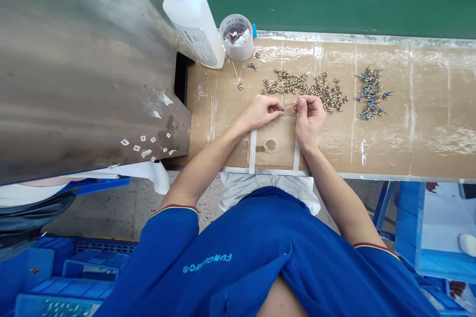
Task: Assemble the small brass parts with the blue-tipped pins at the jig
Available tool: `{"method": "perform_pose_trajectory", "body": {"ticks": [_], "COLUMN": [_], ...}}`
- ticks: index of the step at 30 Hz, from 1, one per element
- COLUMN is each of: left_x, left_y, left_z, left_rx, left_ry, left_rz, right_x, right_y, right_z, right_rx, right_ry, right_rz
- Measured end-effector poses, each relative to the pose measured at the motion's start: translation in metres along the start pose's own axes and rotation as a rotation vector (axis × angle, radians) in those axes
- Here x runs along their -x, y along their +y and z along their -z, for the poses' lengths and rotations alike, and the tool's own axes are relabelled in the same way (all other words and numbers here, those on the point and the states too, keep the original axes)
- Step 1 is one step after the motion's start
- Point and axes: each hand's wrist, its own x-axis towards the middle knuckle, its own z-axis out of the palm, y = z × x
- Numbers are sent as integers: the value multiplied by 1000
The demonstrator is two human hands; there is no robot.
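Note:
My left hand (263,110) is closed in a pinch on a tiny dark-tipped metal part at the middle of the cardboard-covered bench (409,129). My right hand (309,115) is closed on a thin stick (291,105) whose tip meets that part. Just behind my hands lies a pile of several small brass parts (303,86). A smaller pile of blue-tipped parts (370,94) lies to the right. A small clear dish (271,145) sits on the bench just in front of my hands.
A white squeeze bottle with a blue cap (193,17) and a round clear tub (237,37) stand at the back left. A large grey metal housing (82,64) fills the left. Blue crates (74,272) sit on the floor; a blue stand (431,228) is at right.

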Motion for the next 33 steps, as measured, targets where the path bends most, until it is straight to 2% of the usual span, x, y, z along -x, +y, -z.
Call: {"method": "perform_pose_trajectory", "body": {"ticks": [6,18,27,33], "left_x": [0,2,1,2], "left_y": [0,4,2,3], "left_z": [0,5,7,8], "left_rx": [12,32,46,59], "left_ry": [-7,-31,-48,-53], "left_rz": [-1,-53,-59,-66], "right_x": [0,0,0,-1], "right_y": [-1,-6,-10,-13], "right_z": [1,2,3,5], "right_rx": [69,66,105,111], "right_ry": [-43,-123,-111,-122], "right_rz": [40,89,169,128]}}
